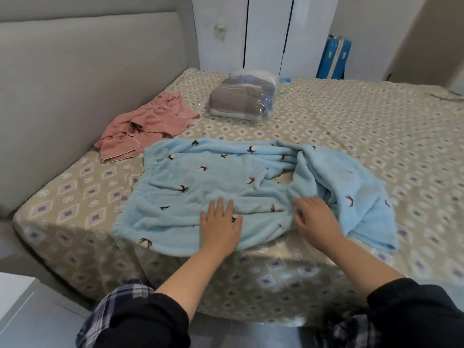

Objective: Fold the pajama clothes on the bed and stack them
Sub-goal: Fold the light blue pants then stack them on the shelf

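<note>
The blue pajama pants (200, 177) lay spread at the near edge of the bed (351, 121).
The left hand (221, 228) pressed flat on them, fingers apart; the right hand (316, 222) pinched a fold alongside.

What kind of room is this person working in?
Most likely a home bedroom: a bed with a padded grey headboard, white wardrobe doors beyond it, and blue pajama pants spread out for folding.

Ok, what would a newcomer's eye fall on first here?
The light blue pajama pants sprawled at the bed edge, left grip pressing flat on them, right grip curled into their fabric. Behind lie a crumpled pink pajama garment by the headboard and a plastic-wrapped bedding bundle.
</note>
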Motion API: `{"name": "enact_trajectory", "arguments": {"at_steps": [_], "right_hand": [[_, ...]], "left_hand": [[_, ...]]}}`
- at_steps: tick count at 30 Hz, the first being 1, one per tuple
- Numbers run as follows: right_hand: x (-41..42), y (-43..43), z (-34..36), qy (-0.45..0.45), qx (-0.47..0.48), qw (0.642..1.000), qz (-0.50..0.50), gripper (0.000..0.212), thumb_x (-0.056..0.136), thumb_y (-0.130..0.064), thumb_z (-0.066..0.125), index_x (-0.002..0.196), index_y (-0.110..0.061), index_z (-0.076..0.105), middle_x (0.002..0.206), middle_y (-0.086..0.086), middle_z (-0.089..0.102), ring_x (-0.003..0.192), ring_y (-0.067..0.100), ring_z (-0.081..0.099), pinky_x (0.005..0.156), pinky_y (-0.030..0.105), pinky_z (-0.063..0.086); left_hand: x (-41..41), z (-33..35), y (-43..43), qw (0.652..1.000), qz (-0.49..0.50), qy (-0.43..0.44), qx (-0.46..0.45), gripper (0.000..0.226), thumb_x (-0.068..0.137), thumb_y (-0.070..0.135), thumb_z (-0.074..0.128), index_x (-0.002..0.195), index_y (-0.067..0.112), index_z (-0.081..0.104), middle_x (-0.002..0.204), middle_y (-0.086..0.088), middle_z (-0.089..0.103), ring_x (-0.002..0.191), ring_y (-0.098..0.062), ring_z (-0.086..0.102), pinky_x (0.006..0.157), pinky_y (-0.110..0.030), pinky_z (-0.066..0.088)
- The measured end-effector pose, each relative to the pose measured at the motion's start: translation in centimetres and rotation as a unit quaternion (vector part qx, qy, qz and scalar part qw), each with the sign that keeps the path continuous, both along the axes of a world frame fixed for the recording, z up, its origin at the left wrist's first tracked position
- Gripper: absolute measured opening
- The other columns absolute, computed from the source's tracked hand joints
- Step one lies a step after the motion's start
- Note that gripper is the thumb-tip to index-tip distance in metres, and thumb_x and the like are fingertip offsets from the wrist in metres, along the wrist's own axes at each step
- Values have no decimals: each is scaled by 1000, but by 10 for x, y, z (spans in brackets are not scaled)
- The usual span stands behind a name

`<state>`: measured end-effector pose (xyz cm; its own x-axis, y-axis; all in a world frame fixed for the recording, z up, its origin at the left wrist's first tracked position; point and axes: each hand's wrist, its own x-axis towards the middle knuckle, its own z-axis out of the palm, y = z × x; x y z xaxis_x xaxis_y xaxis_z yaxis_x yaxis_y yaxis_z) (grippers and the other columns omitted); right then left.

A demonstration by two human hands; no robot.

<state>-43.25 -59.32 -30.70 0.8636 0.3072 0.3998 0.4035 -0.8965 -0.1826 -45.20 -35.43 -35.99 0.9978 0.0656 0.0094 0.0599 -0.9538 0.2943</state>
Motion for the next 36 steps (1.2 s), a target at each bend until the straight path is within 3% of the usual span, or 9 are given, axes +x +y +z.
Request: {"name": "enact_trajectory", "arguments": {"at_steps": [6,9,13,21,23,25,28,31,36], "right_hand": [[25,-61,6,70,17,956,-284,77,81,-27,68,145,-9,29,151,20,25,124,41,38,93,50,39],[31,-83,-2,190,62,933,-301,65,85,-23,63,142,-11,32,133,14,42,114,35,47,79,41,45],[41,-103,9,218,65,943,-244,9,80,-11,55,88,-14,50,83,2,50,79,28,54,56,30,35],[89,-139,85,470,127,832,-265,16,88,-12,64,85,-3,52,64,9,48,45,17,44,40,21,42],[107,-146,102,424,168,841,-289,6,91,-3,57,96,1,56,80,12,57,60,20,58,47,23,50],[133,-160,114,207,224,887,-347,24,90,1,51,114,1,58,108,18,63,94,29,63,72,28,51],[155,-171,129,-10,429,834,-347,67,93,-7,50,152,-12,18,156,15,25,138,29,34,109,38,31],[163,-165,111,12,288,884,-368,83,93,-25,55,154,-15,-1,161,12,-2,147,29,7,117,48,9],[140,-144,50,171,-10,973,-153,86,83,-7,58,153,-23,9,161,13,-3,147,32,5,116,51,15]], "left_hand": [[32,14,-93,985,-102,22,-136,73,98,56,32,154,15,8,162,-4,9,149,-20,4,118,-46,3],[40,13,-123,988,-92,4,-121,84,91,63,38,153,11,15,160,-4,19,147,-20,12,118,-47,11],[41,2,-129,992,-83,-41,-84,80,91,59,38,153,14,14,159,-2,21,146,-18,16,117,-45,12],[48,13,-132,990,-74,-88,-76,62,75,46,40,133,27,44,114,2,64,105,-23,56,88,-38,44],[53,15,-132,990,-88,-88,-68,67,75,45,44,139,25,38,111,0,64,101,-25,56,85,-38,44],[55,12,-130,989,-101,-100,-46,71,77,49,44,143,22,34,113,-1,63,101,-25,56,85,-39,44],[52,6,-127,984,-115,-132,-20,77,76,53,40,144,16,40,113,-3,63,101,-24,58,86,-39,47],[52,0,-126,978,-125,-165,-29,72,74,51,42,135,15,51,110,-2,66,98,-23,60,84,-38,49],[46,-1,-123,963,-189,-189,-24,73,72,44,48,139,16,48,131,-5,59,116,-24,57,93,-43,48]]}}
